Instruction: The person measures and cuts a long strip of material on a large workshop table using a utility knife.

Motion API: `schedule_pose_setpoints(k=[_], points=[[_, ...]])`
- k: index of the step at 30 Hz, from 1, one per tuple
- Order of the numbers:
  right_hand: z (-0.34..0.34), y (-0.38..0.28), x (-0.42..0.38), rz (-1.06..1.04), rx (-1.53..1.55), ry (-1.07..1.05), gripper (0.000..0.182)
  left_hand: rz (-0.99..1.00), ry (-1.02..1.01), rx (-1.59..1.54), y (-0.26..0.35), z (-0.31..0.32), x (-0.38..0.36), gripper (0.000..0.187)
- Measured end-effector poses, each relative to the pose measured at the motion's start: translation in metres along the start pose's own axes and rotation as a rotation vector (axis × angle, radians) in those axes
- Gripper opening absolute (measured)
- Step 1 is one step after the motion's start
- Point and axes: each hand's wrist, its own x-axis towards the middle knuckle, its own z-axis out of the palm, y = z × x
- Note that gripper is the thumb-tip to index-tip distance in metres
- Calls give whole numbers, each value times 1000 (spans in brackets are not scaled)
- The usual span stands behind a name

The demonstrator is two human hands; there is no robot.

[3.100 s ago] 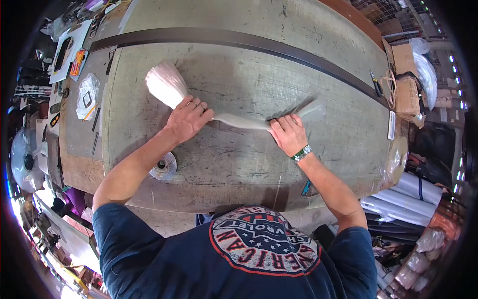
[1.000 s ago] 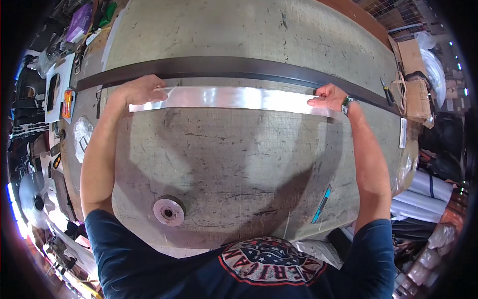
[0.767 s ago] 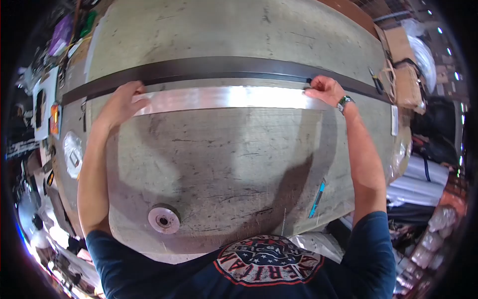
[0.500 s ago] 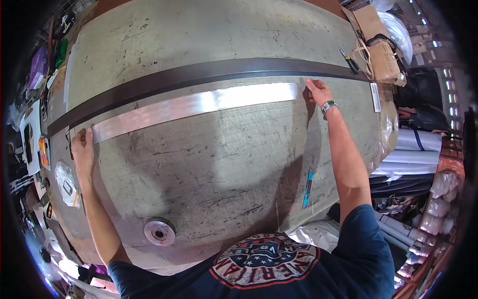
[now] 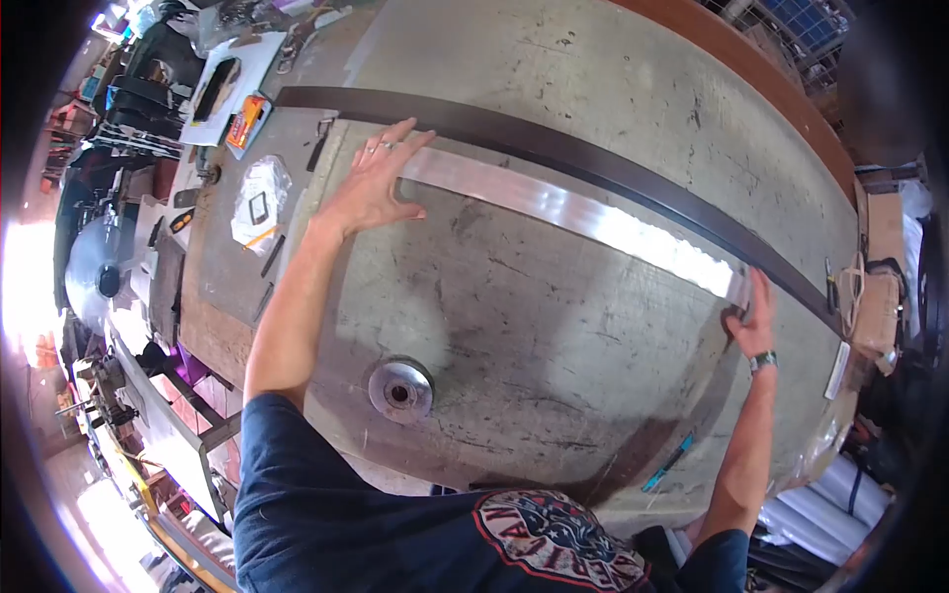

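Note:
A long shiny metal strip [image 5: 583, 212] lies flat on the scuffed worktable [image 5: 554, 346]. My left hand [image 5: 374, 188] is over its left end, fingers spread and thumb stretched out, a ring on one finger. At the strip's right end is my right hand [image 5: 755, 314], with fingers extended along the end and the thumb apart below. Whether its fingertips press on the metal is hard to tell. Just beyond the strip, a long dark brown bar [image 5: 593, 166] runs roughly parallel to it.
A round metal disc [image 5: 400, 390] with a centre hole sits near the front. A blue cutter [image 5: 667, 463] lies front right. Pliers [image 5: 830, 287] and a cardboard box [image 5: 875, 311] are at the far right. At left are a plastic bag [image 5: 261, 203] and an orange packet [image 5: 247, 124].
The view has turned toward the left. My left hand has gone from closed fingers at the strip's end to spread over it; the right hand has opened from a pinch.

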Motion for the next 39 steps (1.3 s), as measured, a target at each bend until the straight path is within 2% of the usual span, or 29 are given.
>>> schedule_pose_setpoints(k=[2, 4, 7, 9, 12, 15, 19, 21, 22, 23, 24, 25, 26, 28, 29, 31, 33, 35, 38, 39], points=[[-1, -11, 15, -49, -33, -127, 81, 38, -145, -46, 4, 11, 11, 74], [12, 9, 26, -65, 84, -227, 78, 95, -288, -73, -18, 14, 23, 73], [1, -19, 44, 51, -3, -307, 74, 55, -250, -78, -13, 5, 29, 72], [2, -21, 45, 41, -30, -280, 73, 22, -219, -79, -10, 3, 26, 76], [7, -9, 46, 19, -77, -330, 73, -36, -294, -101, -14, 1, 27, 79], [0, -29, 53, 31, -95, -358, 73, 53, -281, -32, -18, 3, 27, 79], [3, -28, 61, 59, -122, -450, 77, -20, -391, -101, -31, 2, 40, 80], [-2, -28, 60, 35, -151, -424, 81, -6, -453, -71, -32, 3, 44, 82], [-3, -27, 55, 25, -161, -420, 83, 49, -390, -121, -32, 5, 45, 84], [-2, -15, 54, -92, -133, -329, 86, 92, -336, -170, -34, 7, 42, 86], [2, -5, 45, -214, -86, -247, 90, 116, -292, -213, -38, 6, 33, 88], [-4, -13, 29, -141, -35, -228, 89, 149, -268, -67, -41, 0, 26, 92], [-13, -25, 23, -71, 19, -207, 88, 125, -213, -52, -39, -5, 15, 84], [-29, -37, -12, -44, 41, -140, 82, -149, -177, -68, -24, -24, -28, 76], [-35, -41, -38, -25, 62, -134, 80, -215, -197, -126, -13, -35, -51, 74], [-57, -59, -93, 42, 53, -126, 75, -356, -189, -361, 4, -46, -110, 78], [-72, -69, -157, 171, 71, -116, 71, -446, -191, -483, 52, -58, -166, 85], [-72, -73, -224, 303, 155, -71, 70, -534, -206, -474, 92, -51, -221, 97], [-75, -95, -293, 537, 306, -18, 69, -550, -182, -158, 147, -22, -274, 115], [-71, -96, -311, 534, 311, -6, 69, -536, -156, -61, 164, -13, -280, 118]])
